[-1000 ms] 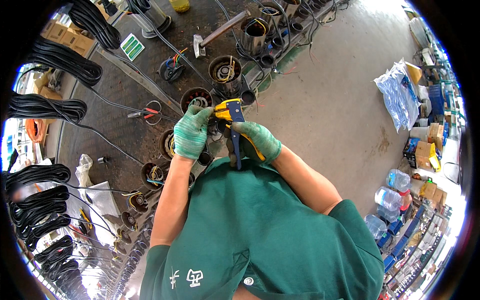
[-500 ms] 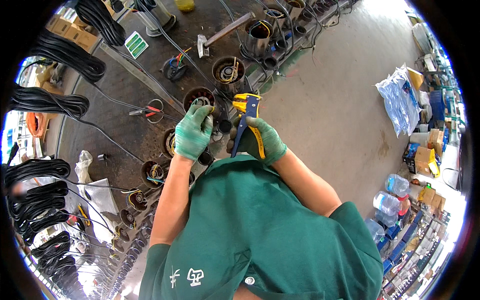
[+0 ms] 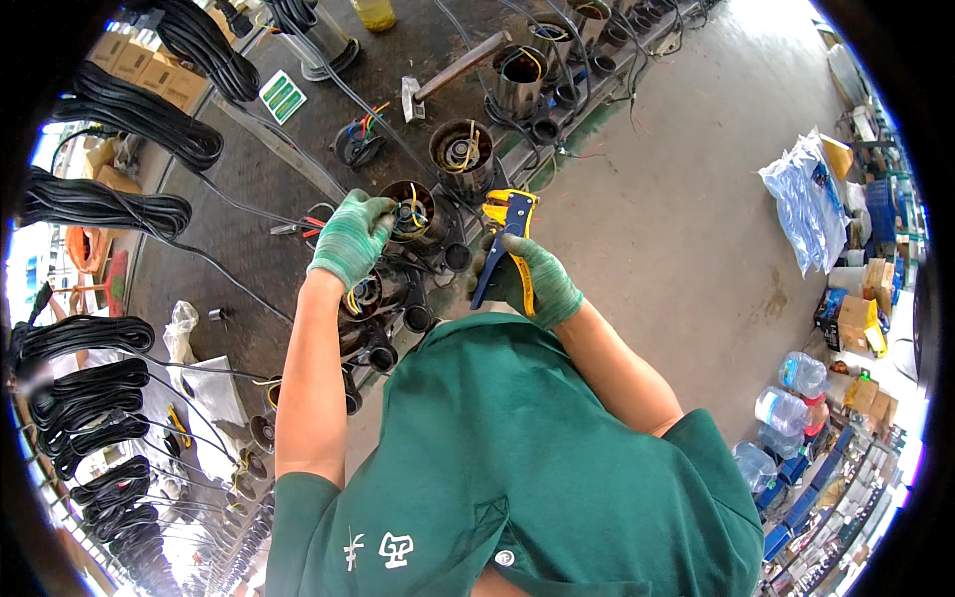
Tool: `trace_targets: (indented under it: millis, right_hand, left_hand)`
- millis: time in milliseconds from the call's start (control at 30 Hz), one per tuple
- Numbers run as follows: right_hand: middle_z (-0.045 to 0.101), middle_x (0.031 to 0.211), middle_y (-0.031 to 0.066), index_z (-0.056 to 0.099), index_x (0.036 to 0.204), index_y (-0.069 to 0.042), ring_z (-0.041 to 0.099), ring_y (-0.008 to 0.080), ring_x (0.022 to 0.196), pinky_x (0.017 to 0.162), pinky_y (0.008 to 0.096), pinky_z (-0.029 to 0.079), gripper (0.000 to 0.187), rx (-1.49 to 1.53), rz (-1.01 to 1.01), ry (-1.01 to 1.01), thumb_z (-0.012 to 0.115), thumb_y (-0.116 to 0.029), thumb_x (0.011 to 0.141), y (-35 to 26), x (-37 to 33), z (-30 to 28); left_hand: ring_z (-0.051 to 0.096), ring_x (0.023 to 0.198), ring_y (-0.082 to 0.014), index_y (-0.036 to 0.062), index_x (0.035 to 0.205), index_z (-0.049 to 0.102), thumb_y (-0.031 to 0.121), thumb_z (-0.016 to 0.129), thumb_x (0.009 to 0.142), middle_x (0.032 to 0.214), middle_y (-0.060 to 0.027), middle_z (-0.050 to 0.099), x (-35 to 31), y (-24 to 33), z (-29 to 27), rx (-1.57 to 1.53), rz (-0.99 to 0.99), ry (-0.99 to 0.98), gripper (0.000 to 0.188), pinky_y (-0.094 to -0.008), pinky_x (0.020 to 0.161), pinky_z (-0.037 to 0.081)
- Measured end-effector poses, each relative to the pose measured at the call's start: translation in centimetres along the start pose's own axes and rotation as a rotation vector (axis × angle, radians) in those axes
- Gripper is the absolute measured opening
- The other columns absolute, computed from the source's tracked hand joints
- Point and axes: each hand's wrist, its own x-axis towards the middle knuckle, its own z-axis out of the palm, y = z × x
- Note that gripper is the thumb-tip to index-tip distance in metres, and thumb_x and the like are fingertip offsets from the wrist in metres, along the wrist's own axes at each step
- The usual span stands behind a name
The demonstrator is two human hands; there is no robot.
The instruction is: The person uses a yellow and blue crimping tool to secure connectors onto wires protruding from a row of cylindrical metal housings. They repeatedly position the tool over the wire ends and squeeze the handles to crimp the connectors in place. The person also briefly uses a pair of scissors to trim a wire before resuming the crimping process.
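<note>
My right hand [image 3: 542, 281], in a green-coated glove, is closed round a wire stripper [image 3: 505, 239] with blue and yellow handles. The tool's yellow head points away from me, over the bench's edge. My left hand [image 3: 350, 239], gloved alike, has its fingers pinched together at the left rim of an open motor housing [image 3: 418, 227]. What they pinch is too small to make out. Inside that housing a yellow wire [image 3: 414, 202] stands up. Just beyond is another round housing [image 3: 463, 159] with pale wires. A third housing [image 3: 370, 291] with yellow wires sits nearer, partly under my left wrist.
On the dark bench [image 3: 239, 269] lie a hammer [image 3: 458, 70], a round part with coloured wires [image 3: 358, 144] and red-handled pliers [image 3: 303, 227]. Coiled black cables [image 3: 109, 204] hang on the left, their leads crossing the bench. Water bottles [image 3: 781, 408] stand on the floor [image 3: 676, 219] at right.
My left hand has moved left and slightly nearer, from over the housing to its left rim, uncovering its inside. My right hand still holds the wire stripper. The view has shifted slightly.
</note>
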Motion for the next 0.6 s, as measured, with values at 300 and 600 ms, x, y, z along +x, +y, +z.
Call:
trace_targets:
  millis: [300, 600]
  right_hand:
    - [0.071, 0.104, 0.0142, 0.060, 0.119, -0.010, 0.072, 0.0334, 0.095, 0.087, 0.0506, 0.062, 0.030, -0.091, 0.022, 0.093, 0.069, -0.029, 0.098, 0.9, -0.9, 0.6]
    - [0.074, 0.110, 0.0109, 0.063, 0.120, -0.010, 0.074, 0.0254, 0.096, 0.085, 0.0438, 0.064, 0.028, -0.249, 0.092, 0.033, 0.072, -0.026, 0.098, 4.5, -0.9, 1.6]
  left_hand:
    - [0.071, 0.086, -0.0214, -0.0012, 0.113, 0.074, 0.006, 0.074, 0.096, 0.096, -0.0113, 0.072, -3.9, -0.3, 2.0, -0.456, -0.010, 0.043, 0.018, -0.0350, 0.080, 0.056]
    - [0.071, 0.085, -0.0337, 0.0014, 0.107, 0.073, 0.007, 0.075, 0.093, 0.096, -0.0172, 0.072, -4.2, 1.7, 3.5, -0.348, 0.096, 0.141, 0.015, -0.0395, 0.077, 0.056]
